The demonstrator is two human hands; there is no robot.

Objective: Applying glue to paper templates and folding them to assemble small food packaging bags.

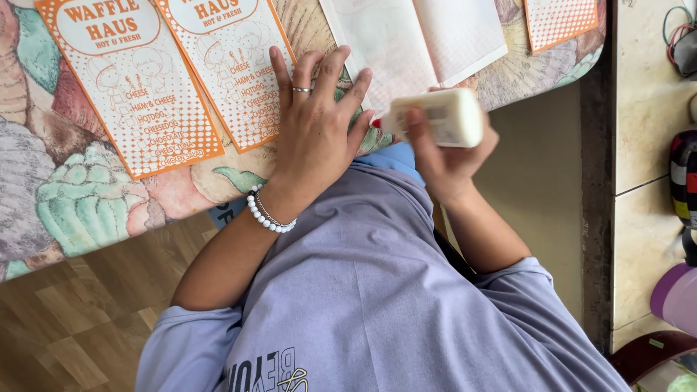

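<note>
— While the lower frame is being filled by a lilac shirt (377, 290), what is being held at centre right?

— A white glue bottle (443, 116) is being gripped by the right hand (443, 156), fingers wrapped tight round it, its red tip pointed left.

— And the left hand (316, 123)?

— It is being pressed flat, fingers spread, nothing grasped, onto an orange-and-white printed sheet (239, 72) at upper centre.

— Farther up?

— A second sheet (131, 80) is being shown at upper left, on the patterned tablecloth (80, 196).
</note>
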